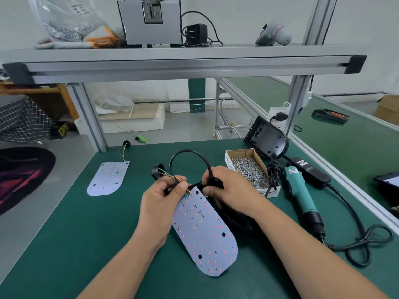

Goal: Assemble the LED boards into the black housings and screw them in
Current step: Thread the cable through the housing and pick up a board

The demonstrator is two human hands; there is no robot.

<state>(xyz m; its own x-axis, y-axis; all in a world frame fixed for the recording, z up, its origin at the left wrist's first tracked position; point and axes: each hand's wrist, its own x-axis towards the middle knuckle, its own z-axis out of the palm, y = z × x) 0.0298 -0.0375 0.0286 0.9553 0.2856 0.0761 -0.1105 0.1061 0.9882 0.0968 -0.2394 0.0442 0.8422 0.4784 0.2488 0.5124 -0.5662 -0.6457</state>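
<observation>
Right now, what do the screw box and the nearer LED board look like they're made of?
Screw box: matte brown cardboard, judging by its raw, folded walls. LED board: thin rigid sheet with a pale matte coating, likely a coated circuit board; its core does not show.

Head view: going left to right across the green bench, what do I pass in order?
Spare LED board → left hand → LED board being fitted → box of screws → electric screwdriver. Right hand left out: it overlaps board and box.
</observation>
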